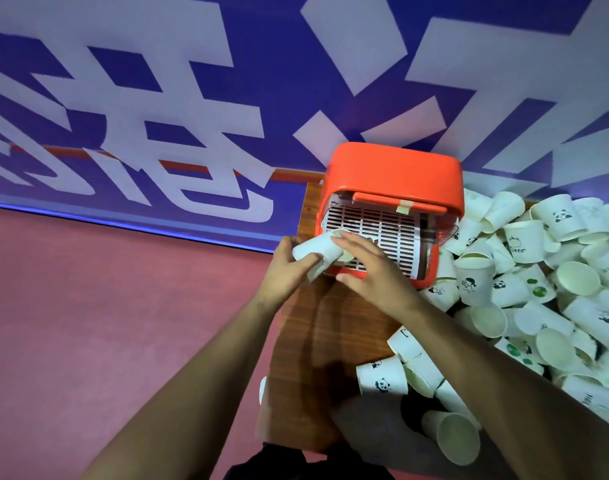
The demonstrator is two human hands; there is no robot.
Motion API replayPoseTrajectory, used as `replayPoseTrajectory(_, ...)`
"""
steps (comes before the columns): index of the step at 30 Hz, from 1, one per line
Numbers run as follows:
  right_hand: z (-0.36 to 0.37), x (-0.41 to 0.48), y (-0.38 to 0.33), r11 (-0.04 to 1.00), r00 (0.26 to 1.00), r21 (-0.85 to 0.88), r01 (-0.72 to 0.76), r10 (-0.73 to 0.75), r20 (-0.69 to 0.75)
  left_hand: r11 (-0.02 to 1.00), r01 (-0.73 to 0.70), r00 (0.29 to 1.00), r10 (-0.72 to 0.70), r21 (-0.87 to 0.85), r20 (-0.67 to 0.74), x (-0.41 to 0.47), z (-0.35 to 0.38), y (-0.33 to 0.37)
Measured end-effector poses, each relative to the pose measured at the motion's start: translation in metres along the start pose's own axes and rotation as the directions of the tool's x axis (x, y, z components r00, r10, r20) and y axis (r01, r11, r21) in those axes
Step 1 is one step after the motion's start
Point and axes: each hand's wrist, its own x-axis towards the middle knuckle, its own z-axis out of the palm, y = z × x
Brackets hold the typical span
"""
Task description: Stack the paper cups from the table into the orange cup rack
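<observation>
Looking down from my head, my left hand (pixel 289 268) gripped a paper cup (pixel 313 249) that lay on its side, its mouth toward the orange cup rack (pixel 396 171), at the rack's lower left front corner. My right hand (pixel 368 268) was close beside the left, fingers straight, resting over the cup's mouth end and clasping nothing. The rack stood on the wooden table (pixel 313 341). Loose cups (pixel 538 271) lay heaped on the table just right of the rack.
</observation>
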Motion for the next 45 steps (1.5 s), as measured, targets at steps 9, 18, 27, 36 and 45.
replayPoseTrajectory(9,-0.004,0.013,0.014,0.991,0.978,-0.087,-0.105,0.087,-0.191,0.971,-0.182,0.982,0.172,0.158,0.074,0.018,0.010,0.011)
replayPoseTrajectory(18,-0.004,0.022,0.025,0.922,0.945,0.247,-0.298,0.321,-0.059,0.845,-0.350,0.931,0.361,0.405,0.051,0.034,0.017,0.003)
replayPoseTrajectory(27,0.002,0.036,0.038,0.875,0.913,0.319,-0.364,0.404,-0.065,0.701,-0.369,0.929,0.291,0.610,0.227,0.063,0.027,-0.007)
replayPoseTrajectory(36,0.009,0.035,0.054,0.902,0.907,0.123,-0.413,0.420,-0.036,0.637,-0.336,0.939,0.169,0.694,0.300,0.074,0.028,-0.017)
replayPoseTrajectory(45,-0.032,-0.020,0.053,0.937,0.939,-0.071,-0.341,0.336,-0.077,0.744,-0.336,0.939,0.309,0.578,0.149,0.025,0.011,-0.026)
